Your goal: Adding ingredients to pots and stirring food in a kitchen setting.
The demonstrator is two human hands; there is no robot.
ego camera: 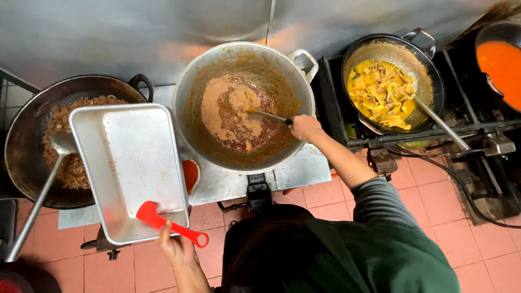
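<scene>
My right hand (305, 127) grips the dark handle of a spatula (268, 116) whose tip sits in a thick brown paste inside a big metal pot (296, 81). My left hand (176, 247) holds the near corner of an empty rectangular metal tray (130, 163) together with a red spatula (171, 225) that lies across the tray's rim. The tray hangs tilted between the pot and a dark wok (24, 141) of brown fried food on the left.
A long metal ladle (38, 203) rests in the left wok. To the right, a black wok (429, 70) holds yellow curry with a ladle (442, 126) in it. A pan of orange sauce (502, 62) sits at the far right. Steel wall behind, red tiled floor below.
</scene>
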